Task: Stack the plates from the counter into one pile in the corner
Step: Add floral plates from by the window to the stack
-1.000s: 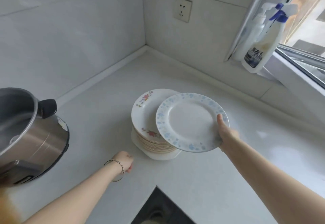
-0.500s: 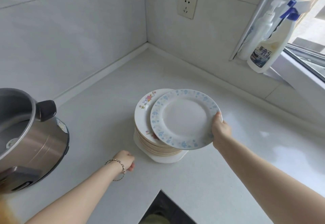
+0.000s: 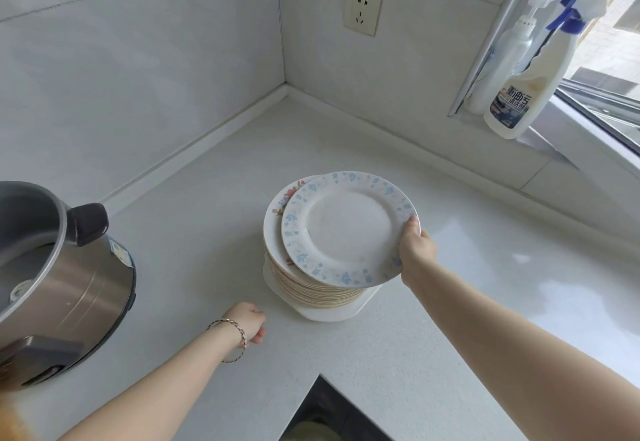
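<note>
Where two tiled walls meet at 12 o'clock, a white worktop carries the following items.

Item 1: blue-flowered plate, white centre, pale blue floral rim. Held by the right hand at its 3 o'clock edge, thumb on the rim, fingers hidden beneath. It sits tilted over the pile, overhanging toward 3 o'clock; whether its underside touches the plate below cannot be told.

Item 2: pile of plates, near the middle of the worktop, well short of the corner. Many gold-edged plates, the topmost with red flowers showing at 10 o'clock from under Item 1. The pile rests on a white square dish, only its rounded front corner visible.

Item 3: left hand, loosely curled, grasping nothing, knuckles resting on the worktop just beside the pile at its 8 o'clock. A thin bracelet circles the wrist.

Item 4: steel cooker pot, lid off, black handle, at 9 o'clock, well apart from the pile.

Item 5: two spray bottles on the window ledge at 2 o'clock, the nearer one with a blue trigger.

Item 6: wall socket, on the right-hand wall near the corner.
</note>
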`<state>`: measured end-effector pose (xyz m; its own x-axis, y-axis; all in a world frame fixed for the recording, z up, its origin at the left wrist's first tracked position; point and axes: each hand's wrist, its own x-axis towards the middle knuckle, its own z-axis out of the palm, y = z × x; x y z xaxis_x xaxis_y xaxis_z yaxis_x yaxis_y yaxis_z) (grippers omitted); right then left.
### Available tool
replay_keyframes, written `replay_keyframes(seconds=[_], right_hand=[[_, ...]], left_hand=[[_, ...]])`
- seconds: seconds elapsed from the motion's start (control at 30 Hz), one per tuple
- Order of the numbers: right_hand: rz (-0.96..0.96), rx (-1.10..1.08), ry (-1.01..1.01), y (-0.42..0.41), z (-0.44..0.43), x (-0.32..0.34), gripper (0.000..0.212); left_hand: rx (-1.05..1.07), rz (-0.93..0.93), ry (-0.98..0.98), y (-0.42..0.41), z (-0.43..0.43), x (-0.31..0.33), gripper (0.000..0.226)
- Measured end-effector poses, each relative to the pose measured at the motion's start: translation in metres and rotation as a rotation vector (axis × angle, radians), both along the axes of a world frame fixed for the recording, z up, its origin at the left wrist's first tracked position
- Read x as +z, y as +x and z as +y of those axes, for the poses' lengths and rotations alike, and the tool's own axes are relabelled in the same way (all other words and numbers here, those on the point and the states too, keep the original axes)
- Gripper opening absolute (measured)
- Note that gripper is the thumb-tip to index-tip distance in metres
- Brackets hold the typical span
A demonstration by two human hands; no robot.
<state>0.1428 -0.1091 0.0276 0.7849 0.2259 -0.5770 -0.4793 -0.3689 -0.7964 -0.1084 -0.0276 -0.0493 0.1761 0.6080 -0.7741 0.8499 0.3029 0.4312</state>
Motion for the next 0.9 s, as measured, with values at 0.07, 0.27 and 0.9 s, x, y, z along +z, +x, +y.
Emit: replay_keyframes(seconds=[0.07, 0.27, 0.9], right_hand=[[0.001, -0.013, 0.014, -0.004, 0.002, -0.003, 0.046], [-0.035, -0.087, 0.013, -0.026, 0.005, -0.013, 0.047], [-0.059, 0.417, -0.154, -0.004, -0.055, -0.026, 0.048]], left_hand=[[-0.011, -0.001, -0.002, 0.000, -0.001, 0.001, 0.024], [-0.037, 0.017, -0.009, -0.003, -0.008, 0.003, 0.022], [-0.377, 0.046, -0.033, 0.044, -0.062, -0.006, 0.024]])
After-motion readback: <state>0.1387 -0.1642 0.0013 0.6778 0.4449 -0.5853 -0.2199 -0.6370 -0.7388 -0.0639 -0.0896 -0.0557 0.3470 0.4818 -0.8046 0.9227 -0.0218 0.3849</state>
